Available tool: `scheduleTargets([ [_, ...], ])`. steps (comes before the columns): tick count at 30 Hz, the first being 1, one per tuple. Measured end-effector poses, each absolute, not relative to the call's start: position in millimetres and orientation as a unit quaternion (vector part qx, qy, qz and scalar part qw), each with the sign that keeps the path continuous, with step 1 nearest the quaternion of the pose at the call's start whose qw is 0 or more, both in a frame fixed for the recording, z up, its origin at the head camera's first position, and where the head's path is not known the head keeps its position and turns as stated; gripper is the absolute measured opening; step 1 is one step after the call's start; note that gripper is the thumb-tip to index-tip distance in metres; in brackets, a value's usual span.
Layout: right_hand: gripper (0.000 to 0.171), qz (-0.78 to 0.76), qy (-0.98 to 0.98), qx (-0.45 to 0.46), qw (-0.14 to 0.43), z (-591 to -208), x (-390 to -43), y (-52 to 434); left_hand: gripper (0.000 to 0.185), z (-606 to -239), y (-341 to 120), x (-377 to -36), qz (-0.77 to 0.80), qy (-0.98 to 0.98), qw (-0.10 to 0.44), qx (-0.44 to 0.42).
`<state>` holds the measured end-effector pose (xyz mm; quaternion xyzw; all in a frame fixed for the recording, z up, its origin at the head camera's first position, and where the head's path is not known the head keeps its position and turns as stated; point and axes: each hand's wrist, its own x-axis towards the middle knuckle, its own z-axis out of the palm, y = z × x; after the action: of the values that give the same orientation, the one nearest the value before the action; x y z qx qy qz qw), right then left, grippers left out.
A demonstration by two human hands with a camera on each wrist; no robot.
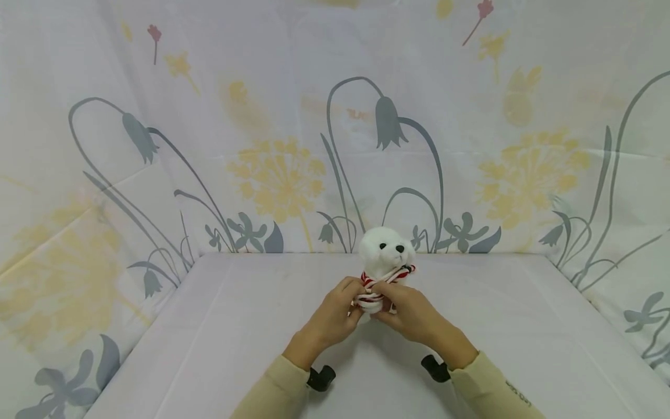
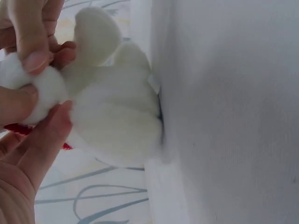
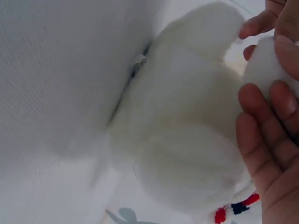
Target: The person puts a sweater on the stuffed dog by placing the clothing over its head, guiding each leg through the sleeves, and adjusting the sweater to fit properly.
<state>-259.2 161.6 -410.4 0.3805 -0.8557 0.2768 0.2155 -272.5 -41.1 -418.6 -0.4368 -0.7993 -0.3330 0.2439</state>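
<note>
A white plush dog (image 1: 378, 250) sits upright on the table, facing forward and slightly right. A knitted red-and-white striped scarf (image 1: 404, 272) with a dark patch runs around its neck. My left hand (image 1: 339, 309) grips the toy's front below the head from the left, and my right hand (image 1: 410, 311) holds it from the right. In the left wrist view the fingers of both hands pinch a rounded white fluffy part (image 2: 46, 88); I cannot tell whether it is a paw or a pompom. Between the fingers much of the scarf is hidden.
The white table (image 1: 251, 331) spreads around the toy. Behind it and at the sides hangs a white cloth (image 1: 293, 52) printed with grey and yellow flowers. Black devices (image 1: 321, 378) sit at both wrists. A small white tag (image 3: 138, 59) shows at the toy's base.
</note>
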Motion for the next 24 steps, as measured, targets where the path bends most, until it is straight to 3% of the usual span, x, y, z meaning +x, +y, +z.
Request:
scheduleTargets([
  [4,0.031,0.323,-0.829,0.394,0.230,-408.2,-259.7,161.6,0.033,-416.5,-38.2,-270.4,-0.365,-0.784,0.250,-0.436],
  [13,0.028,0.410,-0.772,0.418,0.246,-404.1,-257.5,160.1,0.039,-401.7,-41.1,-261.1,-0.414,-0.775,0.176,-0.443],
  [24,0.028,0.474,-0.754,0.394,0.226,-402.0,-256.2,159.2,0.024,-399.8,-41.8,-263.8,-0.415,-0.774,0.210,-0.430],
])
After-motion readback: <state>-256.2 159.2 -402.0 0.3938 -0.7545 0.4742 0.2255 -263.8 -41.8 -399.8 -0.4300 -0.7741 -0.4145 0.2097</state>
